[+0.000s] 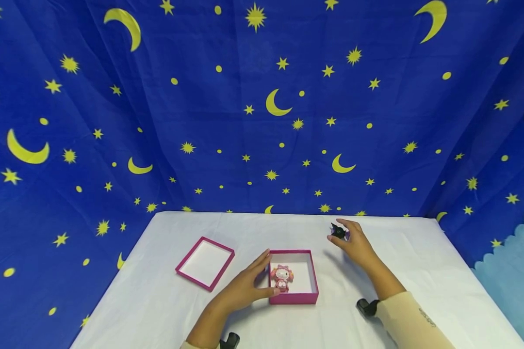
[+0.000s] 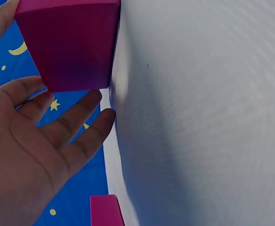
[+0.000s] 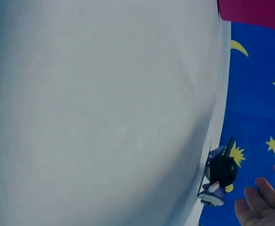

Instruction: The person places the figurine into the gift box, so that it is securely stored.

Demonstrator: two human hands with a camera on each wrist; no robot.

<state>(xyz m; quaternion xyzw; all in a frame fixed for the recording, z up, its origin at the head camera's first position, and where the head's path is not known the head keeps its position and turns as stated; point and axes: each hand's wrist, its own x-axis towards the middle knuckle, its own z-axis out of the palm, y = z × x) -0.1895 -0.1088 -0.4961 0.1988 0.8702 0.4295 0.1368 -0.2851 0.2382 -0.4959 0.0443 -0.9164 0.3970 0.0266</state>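
In the head view a magenta box with a white inside stands on the table, holding a pink and white bow-topped figurine at its left side. My left hand spans the box's left wall, thumb at the front corner and fingers toward the back corner; the left wrist view shows fingertips right at the magenta box. At the table's right rear, my right hand has thumb and fingers spread around a small black and purple figurine. A gap shows between fingers and the black figurine in the right wrist view.
A magenta-rimmed lid lies inside-up left of the box. White cloth covers the table, and a blue curtain with moons and stars hangs behind it. Pale blue scalloped fabric shows at far right.
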